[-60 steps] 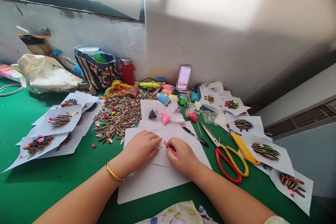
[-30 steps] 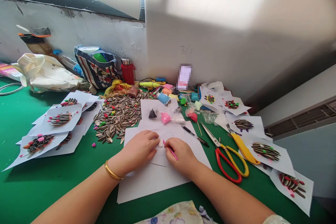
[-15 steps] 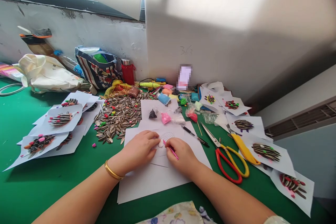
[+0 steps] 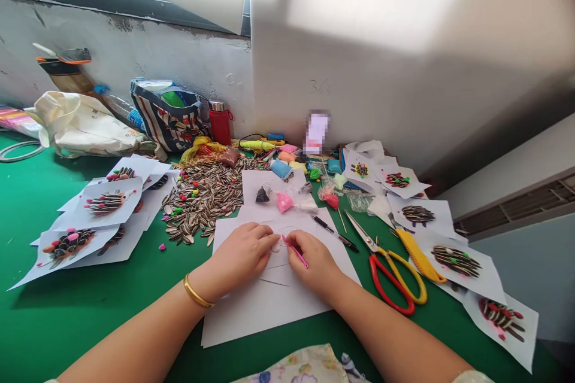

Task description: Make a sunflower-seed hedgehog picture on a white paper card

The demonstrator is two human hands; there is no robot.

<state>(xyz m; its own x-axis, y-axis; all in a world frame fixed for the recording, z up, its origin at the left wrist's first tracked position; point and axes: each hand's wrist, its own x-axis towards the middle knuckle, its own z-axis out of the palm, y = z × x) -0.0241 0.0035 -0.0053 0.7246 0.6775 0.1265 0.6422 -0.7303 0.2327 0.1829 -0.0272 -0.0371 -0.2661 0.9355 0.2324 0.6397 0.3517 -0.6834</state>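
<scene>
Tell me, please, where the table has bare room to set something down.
The green table is barest between the left seed-decorated sheets and left forearm; a smaller bare patch lies amid scissors, right forearm and right-hand sheets. Beyond the paper, sunflower seeds and bagged clay crowd it.

Ahead of you, the pale wall panel (image 4: 381, 96) bears a handwritten "36" (image 4: 318, 87) and a third mark (image 4: 328, 88) too faint to read; on your left, the cream cloth bag (image 4: 83, 125) carries small dark characters (image 4: 96, 115) that you cannot make out
</scene>
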